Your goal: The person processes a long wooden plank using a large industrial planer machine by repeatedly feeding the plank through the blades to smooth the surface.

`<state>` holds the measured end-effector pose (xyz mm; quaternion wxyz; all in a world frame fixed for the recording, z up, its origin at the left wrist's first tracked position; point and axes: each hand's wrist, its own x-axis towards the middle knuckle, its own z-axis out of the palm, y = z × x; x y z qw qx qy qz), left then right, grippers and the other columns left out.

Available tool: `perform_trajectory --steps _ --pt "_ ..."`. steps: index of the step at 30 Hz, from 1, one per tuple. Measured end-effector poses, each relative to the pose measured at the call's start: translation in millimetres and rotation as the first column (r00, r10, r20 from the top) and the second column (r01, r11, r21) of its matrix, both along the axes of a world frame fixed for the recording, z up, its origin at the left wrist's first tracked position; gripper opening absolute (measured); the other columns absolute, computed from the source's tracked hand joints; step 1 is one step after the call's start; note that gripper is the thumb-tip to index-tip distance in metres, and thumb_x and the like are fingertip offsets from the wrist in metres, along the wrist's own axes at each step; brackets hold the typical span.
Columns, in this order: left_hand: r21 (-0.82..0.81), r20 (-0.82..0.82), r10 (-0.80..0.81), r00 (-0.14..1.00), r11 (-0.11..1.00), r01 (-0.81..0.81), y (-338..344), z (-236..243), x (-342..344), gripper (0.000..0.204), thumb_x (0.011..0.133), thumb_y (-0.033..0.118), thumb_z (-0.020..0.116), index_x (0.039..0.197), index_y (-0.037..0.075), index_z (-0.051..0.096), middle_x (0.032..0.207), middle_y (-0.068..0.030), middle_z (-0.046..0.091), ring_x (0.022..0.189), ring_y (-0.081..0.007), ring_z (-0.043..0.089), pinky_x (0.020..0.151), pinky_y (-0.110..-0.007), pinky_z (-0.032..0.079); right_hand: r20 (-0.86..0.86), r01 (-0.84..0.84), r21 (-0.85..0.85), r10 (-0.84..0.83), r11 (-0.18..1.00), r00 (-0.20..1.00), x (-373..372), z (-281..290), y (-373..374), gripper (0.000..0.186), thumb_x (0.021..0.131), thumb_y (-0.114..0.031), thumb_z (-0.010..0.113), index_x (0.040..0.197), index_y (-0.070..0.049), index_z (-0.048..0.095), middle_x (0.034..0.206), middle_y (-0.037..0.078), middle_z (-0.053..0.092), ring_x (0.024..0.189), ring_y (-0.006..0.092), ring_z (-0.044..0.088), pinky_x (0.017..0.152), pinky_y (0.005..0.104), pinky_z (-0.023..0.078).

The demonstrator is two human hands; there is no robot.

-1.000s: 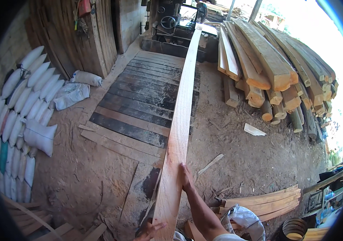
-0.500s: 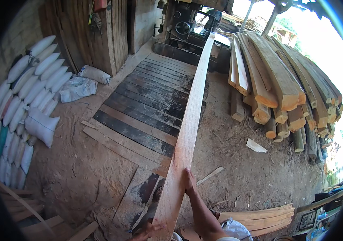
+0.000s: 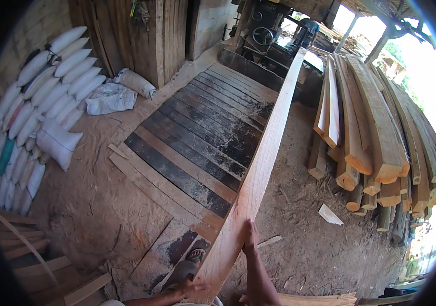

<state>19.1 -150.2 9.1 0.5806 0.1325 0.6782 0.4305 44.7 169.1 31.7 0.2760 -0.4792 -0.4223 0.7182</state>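
A long, pale wooden plank (image 3: 258,173) runs from close to my body up to a machine at the far end. My left hand (image 3: 191,288) grips its left edge near the close end, with fingers lying over the top face. Farther along, my right hand (image 3: 250,237) holds the opposite edge, and its fingers are partly hidden by the wood. Below the plank on the left, my sandalled foot (image 3: 196,255) stands on the dusty ground.
Ahead, the machine has a handwheel (image 3: 263,35). Slatted dark boards (image 3: 192,137) cover the floor left of the plank. Stacked timber (image 3: 376,122) stands at right, with a wood offcut (image 3: 329,214) before it. Filled white sacks (image 3: 44,97) are piled at left.
The view has swung left, so the surroundings sit farther right. My left hand now shows more fully on the plank's edge. Both hands stay on the plank.
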Motion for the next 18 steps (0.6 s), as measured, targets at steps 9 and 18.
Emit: perform_trajectory --steps 9,18 --pt "0.134 0.076 0.061 0.995 0.989 -0.070 123.0 24.0 -55.1 0.059 0.067 0.045 0.081 0.103 0.000 0.066 0.093 -0.0130 0.069 0.086 -0.0235 0.064 0.078 -0.033 0.050 -0.010 -0.039 -0.008 0.039 0.999 0.999 -44.4 -12.0 119.1 0.056 0.099 -0.040 0.044 0.136 0.003 0.043 0.132 0.012 0.050 0.120 0.0209 0.047 0.101 0.0317 0.037" --pt "0.082 -0.002 0.006 1.000 0.997 -0.006 280.4 21.4 -129.5 0.062 0.063 0.051 0.081 0.096 0.000 0.068 0.089 -0.0134 0.068 0.086 -0.0223 0.064 0.078 -0.034 0.048 -0.068 -0.053 -0.011 0.052 0.999 0.996 -106.2 -19.5 276.3 0.060 0.098 -0.044 0.045 0.136 0.002 0.041 0.127 0.012 0.051 0.112 0.0212 0.051 0.096 0.0339 0.042"
